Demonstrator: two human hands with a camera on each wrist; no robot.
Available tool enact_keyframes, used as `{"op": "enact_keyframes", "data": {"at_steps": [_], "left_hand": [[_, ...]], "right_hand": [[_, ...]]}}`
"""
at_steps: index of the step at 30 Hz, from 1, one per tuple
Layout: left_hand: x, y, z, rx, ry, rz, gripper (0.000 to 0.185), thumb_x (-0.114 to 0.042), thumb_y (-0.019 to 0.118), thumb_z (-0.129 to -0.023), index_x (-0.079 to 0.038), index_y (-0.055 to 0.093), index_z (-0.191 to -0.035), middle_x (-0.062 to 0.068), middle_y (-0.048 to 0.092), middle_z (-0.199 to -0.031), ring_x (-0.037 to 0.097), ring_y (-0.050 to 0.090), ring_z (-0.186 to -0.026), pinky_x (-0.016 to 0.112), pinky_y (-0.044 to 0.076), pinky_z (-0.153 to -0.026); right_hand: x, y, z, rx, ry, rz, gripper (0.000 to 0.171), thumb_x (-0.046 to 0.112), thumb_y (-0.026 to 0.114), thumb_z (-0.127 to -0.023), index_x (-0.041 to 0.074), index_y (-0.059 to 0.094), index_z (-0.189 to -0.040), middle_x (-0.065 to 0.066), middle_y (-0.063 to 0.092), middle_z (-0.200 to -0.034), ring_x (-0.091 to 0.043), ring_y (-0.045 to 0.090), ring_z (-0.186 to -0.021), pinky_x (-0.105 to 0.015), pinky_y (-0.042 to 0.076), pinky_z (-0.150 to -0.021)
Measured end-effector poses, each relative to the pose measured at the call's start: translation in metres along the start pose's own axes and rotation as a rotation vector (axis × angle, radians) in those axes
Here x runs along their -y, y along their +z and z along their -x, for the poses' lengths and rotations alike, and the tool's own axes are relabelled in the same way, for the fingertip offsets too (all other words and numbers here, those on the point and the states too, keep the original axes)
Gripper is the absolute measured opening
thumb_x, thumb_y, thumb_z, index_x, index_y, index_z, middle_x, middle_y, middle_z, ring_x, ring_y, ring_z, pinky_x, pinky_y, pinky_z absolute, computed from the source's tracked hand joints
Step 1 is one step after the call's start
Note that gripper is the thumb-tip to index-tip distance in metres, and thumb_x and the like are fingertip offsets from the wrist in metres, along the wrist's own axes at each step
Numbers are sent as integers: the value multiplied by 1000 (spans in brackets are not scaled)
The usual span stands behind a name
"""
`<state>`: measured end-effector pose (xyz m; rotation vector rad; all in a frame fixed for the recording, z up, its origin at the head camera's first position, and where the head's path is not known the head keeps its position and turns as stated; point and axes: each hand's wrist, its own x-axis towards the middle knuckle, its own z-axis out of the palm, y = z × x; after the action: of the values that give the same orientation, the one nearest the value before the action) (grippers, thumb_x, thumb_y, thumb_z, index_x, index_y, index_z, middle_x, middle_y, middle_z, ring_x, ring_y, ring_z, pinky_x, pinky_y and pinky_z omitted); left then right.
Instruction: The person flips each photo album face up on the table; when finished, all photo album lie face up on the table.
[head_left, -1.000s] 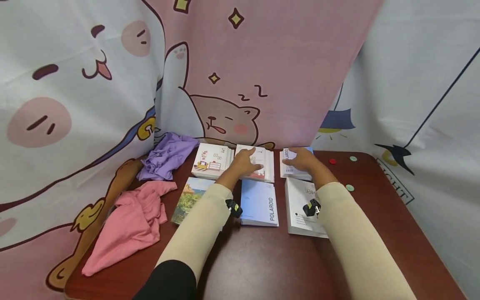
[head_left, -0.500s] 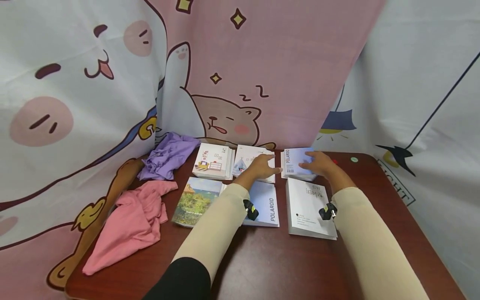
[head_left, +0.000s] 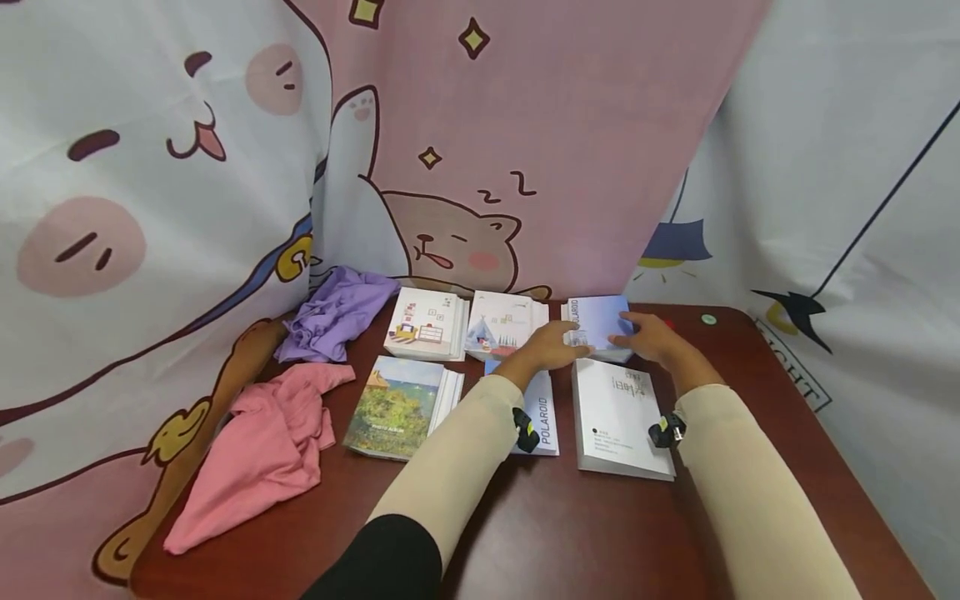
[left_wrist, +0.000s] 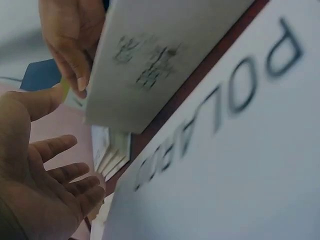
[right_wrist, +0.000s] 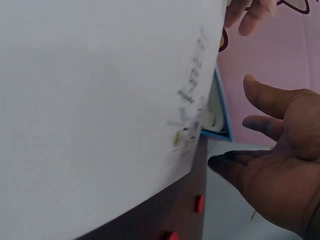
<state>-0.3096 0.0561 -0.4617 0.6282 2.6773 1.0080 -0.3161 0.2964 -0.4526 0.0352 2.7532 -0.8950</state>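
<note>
A small blue album (head_left: 606, 313) marked POLAROID lies in the back row, with one hand at each side of it. My left hand (head_left: 551, 346) is at its left front corner, fingers pointing right and overlapping the cover in the head view. The fingers of my right hand (head_left: 654, 337) are at its right edge. Both wrist views show loosely spread fingers, on the left hand (left_wrist: 45, 175) and the right hand (right_wrist: 280, 145) alike. In front lies a thick white album (head_left: 622, 417) with dark lettering; a larger blue POLAROID album (head_left: 546, 408) is partly hidden under my left arm.
Two white illustrated albums (head_left: 423, 321) fill the back row's left and middle. A landscape-covered photo album (head_left: 397, 408) lies front left. Purple cloth (head_left: 337, 308) and pink cloth (head_left: 262, 442) lie along the table's left side. A green disc (head_left: 708, 319) sits at the back right.
My left hand has moved right, from the middle illustrated album to the small blue album. My right hand has shifted right, from over that album to its right edge, uncovering more of it.
</note>
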Motion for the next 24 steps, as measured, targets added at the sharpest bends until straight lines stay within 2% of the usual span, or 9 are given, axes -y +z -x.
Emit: {"op": "enact_keyframes", "data": {"at_steps": [5, 9, 20, 24], "left_hand": [[-8, 10, -2, 25, -22, 7, 69, -51, 62, -107, -18, 49, -166, 6, 46, -174, 26, 43, -162, 44, 37, -132], [-10, 16, -2, 52, -37, 5, 68, -51, 59, -107, -21, 47, -167, 3, 47, -174, 26, 43, -162, 45, 37, -132], [-6, 22, -4, 85, -28, 29, 78, -54, 63, -105, -24, 37, -172, 4, 44, -175, 26, 43, -162, 47, 38, -131], [-8, 22, -4, 90, -10, 56, 81, -55, 65, -104, -22, 35, -172, 5, 44, -175, 26, 42, -162, 46, 38, -131]], "right_hand": [[-7, 3, -3, 19, 15, -29, 83, 30, 68, -108, 7, 22, -174, -38, 18, -175, -65, 18, -161, -78, 24, -126], [-11, 7, -2, 43, 20, -65, 84, 26, 68, -109, 11, 19, -175, -37, 15, -177, -64, 16, -162, -77, 23, -127], [-18, 6, 1, 33, -8, -143, 79, 12, 64, -108, 9, 21, -175, -37, 18, -176, -62, 22, -161, -72, 27, -128], [-18, 2, 6, 32, -12, -252, 78, 8, 61, -110, 10, 18, -176, -35, 17, -178, -61, 29, -160, -69, 35, -126]]}}
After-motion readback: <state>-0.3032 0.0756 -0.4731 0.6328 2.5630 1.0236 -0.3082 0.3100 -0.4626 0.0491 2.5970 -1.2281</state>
